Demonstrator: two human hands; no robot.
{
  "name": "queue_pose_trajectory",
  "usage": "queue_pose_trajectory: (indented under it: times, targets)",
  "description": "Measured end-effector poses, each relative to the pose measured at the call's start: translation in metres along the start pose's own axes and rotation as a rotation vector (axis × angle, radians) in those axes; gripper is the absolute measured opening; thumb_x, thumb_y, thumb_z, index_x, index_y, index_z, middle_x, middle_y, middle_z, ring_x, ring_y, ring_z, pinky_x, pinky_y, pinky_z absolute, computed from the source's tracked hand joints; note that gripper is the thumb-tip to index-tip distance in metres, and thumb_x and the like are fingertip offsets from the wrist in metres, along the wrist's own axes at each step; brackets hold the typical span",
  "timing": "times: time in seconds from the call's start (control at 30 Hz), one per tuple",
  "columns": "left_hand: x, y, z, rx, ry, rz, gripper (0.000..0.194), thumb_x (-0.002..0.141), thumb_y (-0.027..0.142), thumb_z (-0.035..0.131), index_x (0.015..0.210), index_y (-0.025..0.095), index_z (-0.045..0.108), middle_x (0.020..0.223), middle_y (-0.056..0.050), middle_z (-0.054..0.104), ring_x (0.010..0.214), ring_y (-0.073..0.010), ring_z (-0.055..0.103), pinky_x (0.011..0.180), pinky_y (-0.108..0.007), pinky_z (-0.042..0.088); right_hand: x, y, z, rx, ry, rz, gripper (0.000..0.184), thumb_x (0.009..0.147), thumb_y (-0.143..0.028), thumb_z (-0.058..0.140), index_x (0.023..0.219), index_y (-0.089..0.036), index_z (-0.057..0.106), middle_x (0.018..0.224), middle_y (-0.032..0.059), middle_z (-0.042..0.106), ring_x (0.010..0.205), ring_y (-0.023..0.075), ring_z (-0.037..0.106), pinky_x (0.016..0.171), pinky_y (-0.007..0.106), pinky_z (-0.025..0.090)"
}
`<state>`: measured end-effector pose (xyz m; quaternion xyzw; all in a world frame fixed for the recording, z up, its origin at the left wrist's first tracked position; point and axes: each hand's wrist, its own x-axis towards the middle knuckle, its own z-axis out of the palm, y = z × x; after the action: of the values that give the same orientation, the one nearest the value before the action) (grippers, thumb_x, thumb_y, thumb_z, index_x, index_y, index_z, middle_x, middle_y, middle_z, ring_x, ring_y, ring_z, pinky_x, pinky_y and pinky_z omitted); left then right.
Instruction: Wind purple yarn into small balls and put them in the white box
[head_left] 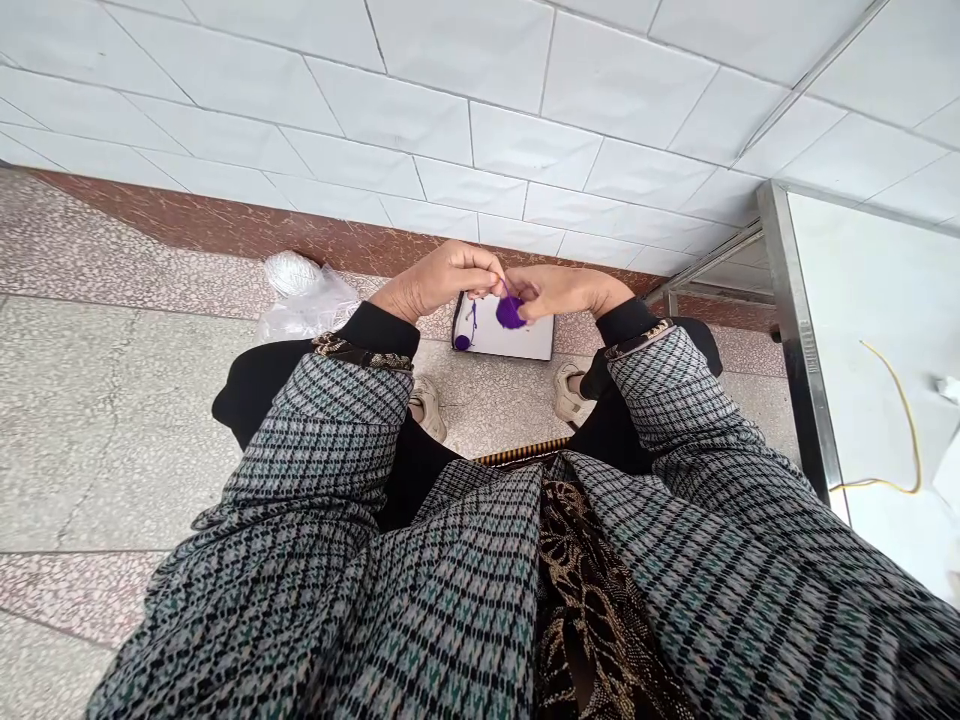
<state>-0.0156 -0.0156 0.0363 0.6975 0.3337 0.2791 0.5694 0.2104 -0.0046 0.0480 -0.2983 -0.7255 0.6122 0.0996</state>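
Purple yarn piece (pixel 510 313) is held in the right hand's (pixel 546 291) fingers; the left hand (pixel 466 271) pinches a strand (pixel 505 287) beside it. Below the left hand, a purple yarn ball (pixel 463 343) lies on a white tray (pixel 502 343).

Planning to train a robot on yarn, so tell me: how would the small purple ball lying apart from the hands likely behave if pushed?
The small purple ball looks round, so it may well roll. It appears wound from yarn, so it is probably light and soft. The thin purple strand above it looks limp, so it could trail or tangle.
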Motion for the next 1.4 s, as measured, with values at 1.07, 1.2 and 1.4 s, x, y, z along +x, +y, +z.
queue_pose_trajectory:
  times: [1.07,1.2,1.4]
  targets:
    - [-0.008,0.014,-0.003,-0.047,-0.402,-0.013,0.031,0.074,0.042,0.07,0.05,0.023,0.064,0.056,-0.005,0.058,0.056,-0.0186,0.052,0.064,-0.037,0.048,0.003,0.029,-0.052,0.357,1.186,-0.083,0.02,0.096,-0.022,0.063,0.1,-0.025,0.044,0.095,-0.0011,0.058,0.089,0.0144,0.063,0.091,0.029,0.059]
    - [-0.011,0.014,-0.006,-0.063,-0.232,-0.011,0.04,0.068,0.055,0.078,0.052,0.023,0.06,0.056,-0.007,0.055,0.059,-0.0212,0.054,0.064,-0.039,0.047,0.005,0.033,-0.035,-0.057,1.058,0.142,0.034,0.078,0.005,0.066,0.093,-0.023,0.052,0.091,-0.0015,0.056,0.085,0.0151,0.052,0.087,0.027,0.051]
    - [-0.003,-0.01,-0.015,-0.259,0.241,0.019,0.034,0.082,0.039,0.07,0.059,0.022,0.052,0.06,-0.002,0.045,0.057,-0.0139,0.041,0.061,-0.035,0.035,-0.015,0.02,-0.014,-0.211,-0.134,0.127,0.029,0.071,-0.002,0.077,0.096,-0.015,0.074,0.085,-0.0005,0.069,0.079,0.0154,0.058,0.076,0.027,0.05]
